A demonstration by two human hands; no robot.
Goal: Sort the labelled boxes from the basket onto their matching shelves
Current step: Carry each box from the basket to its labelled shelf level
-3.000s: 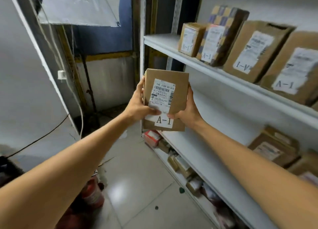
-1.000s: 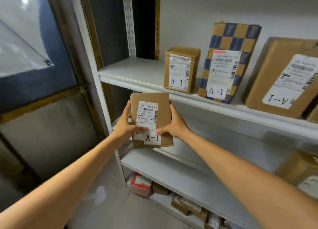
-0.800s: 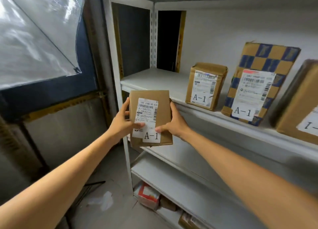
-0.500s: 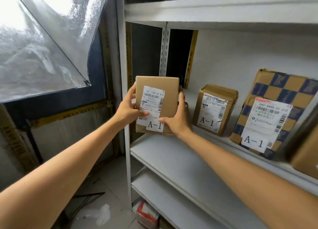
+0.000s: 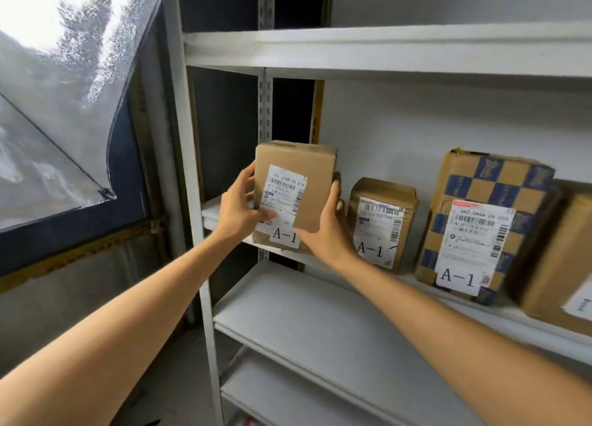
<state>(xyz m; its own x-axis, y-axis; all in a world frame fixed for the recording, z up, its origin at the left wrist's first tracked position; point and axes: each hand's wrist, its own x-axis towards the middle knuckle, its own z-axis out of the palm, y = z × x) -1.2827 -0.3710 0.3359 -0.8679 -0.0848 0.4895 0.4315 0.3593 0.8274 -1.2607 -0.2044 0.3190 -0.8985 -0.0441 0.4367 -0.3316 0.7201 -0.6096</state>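
1. While gripping the box (image 5: 317, 185) from both sides, holds it at the left end of the A-1 shelf (image 5: 209, 217), right at the front edge; cannot tell whether the bottom touches the board or hangs just above it.
2. Grips with left hand (image 5: 238, 211) the left side of the box, thumb laid across the label; with right hand (image 5: 323, 233) the lower right corner, fingers behind the right side. Hands apart, with only the box between them.
3. Long axis of the box upright, label with "A-1" turned to the person. Lies straight ahead of both hands, neither hand clearly nearer.
4. Next move, probably: push straight back, away from the body, and set down. No turn needed.
5. Room for moving: open board behind the box as far as the back wall (image 5: 384, 130), and much free height under the upper shelf (image 5: 384, 50).
6. Edges to mind: metal post (image 5: 192, 201) near on the left; small box (image 5: 381, 227) near on the right, with the right hand in the gap between.
7. Should draw the right fingers out forward, not sideways, or may knock this neighbour.
8. Checkered box (image 5: 487, 220) further to the right, well apart, no concern for this move.
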